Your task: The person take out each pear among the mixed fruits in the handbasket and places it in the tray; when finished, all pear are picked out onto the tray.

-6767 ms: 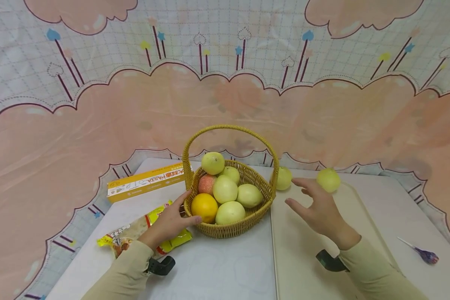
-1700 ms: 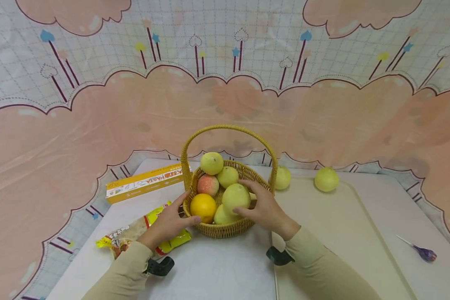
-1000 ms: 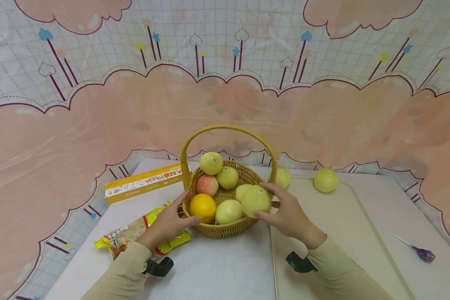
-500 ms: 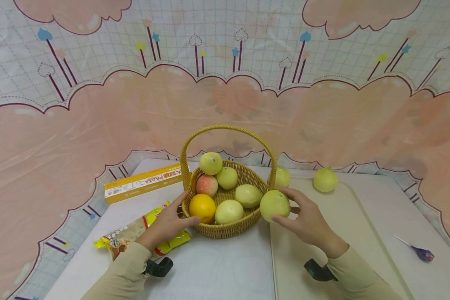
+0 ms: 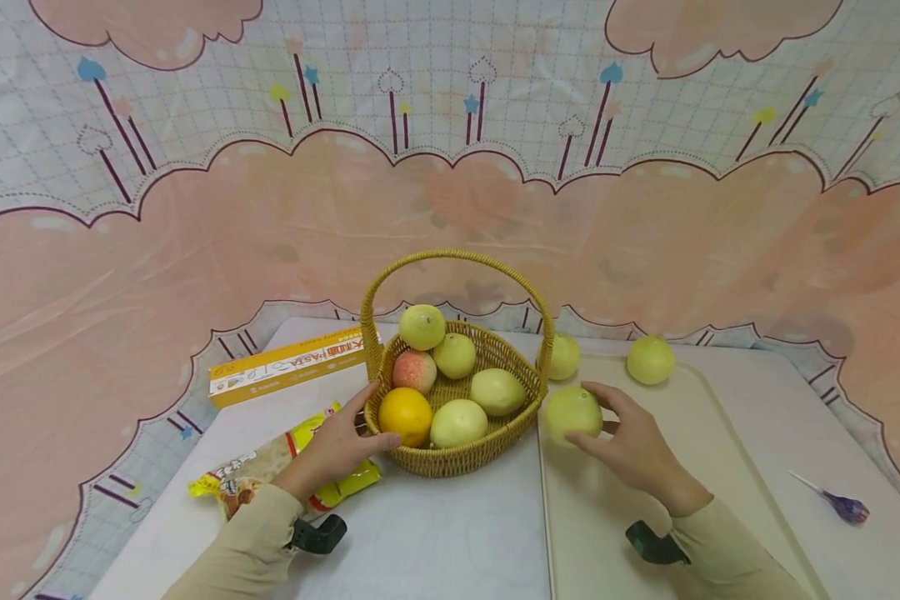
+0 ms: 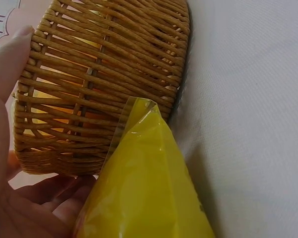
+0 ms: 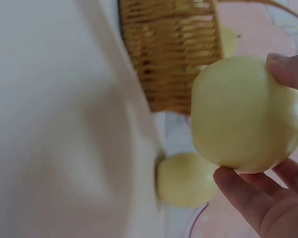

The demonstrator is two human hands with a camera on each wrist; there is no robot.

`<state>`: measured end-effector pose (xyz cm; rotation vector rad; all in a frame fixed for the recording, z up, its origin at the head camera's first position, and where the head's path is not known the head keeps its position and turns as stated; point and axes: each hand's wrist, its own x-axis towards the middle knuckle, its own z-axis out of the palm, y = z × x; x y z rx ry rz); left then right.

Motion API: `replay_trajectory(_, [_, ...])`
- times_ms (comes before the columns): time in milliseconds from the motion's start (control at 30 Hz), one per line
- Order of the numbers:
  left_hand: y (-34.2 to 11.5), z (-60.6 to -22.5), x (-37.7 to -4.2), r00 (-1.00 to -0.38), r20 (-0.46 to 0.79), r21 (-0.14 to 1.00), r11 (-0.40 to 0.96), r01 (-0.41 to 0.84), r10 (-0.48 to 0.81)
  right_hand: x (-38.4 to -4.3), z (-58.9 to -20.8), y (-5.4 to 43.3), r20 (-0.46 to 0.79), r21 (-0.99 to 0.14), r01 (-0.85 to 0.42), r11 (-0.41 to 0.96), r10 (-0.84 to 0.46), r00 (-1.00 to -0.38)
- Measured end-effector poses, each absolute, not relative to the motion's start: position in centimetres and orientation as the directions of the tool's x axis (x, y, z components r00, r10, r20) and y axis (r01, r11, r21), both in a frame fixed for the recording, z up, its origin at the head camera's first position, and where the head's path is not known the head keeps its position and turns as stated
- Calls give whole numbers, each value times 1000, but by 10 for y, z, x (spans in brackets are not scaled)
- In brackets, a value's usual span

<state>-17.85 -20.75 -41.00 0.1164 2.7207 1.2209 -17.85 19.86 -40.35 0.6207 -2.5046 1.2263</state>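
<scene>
My right hand (image 5: 637, 442) holds a round yellow-green fruit (image 5: 572, 415) just right of the wicker basket, above the tray. In the right wrist view, thumb and fingertips pinch the fruit (image 7: 246, 116) at its sides. My left hand (image 5: 341, 446) grips the left side of the basket (image 5: 461, 461), thumb at the front rim and fingers farther back. The left wrist view has the thumb (image 6: 10, 62) against the rim. In the basket lie an orange (image 5: 405, 417), a reddish peach-like fruit (image 5: 415, 371) and several yellow-green fruits (image 5: 459, 424).
Two yellow-green fruits, a near one (image 5: 562, 357) and a farther one (image 5: 651, 360), sit by the back of the cream tray (image 5: 645, 533). A pasta box (image 5: 288, 367) and a yellow food packet (image 5: 251, 467) lie left. A lollipop (image 5: 843, 507) lies right.
The right hand came over the basket, took hold of a yellow-green fruit and carried it right, past the rim, over the tray. The left hand stayed at the basket's side.
</scene>
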Motion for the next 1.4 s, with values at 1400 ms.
replay_trajectory(1400, [-206, -410, -178, -986, -111, 747, 665, -2, 122, -240, -435, 202, 255, -704, -309, 639, -179, -950])
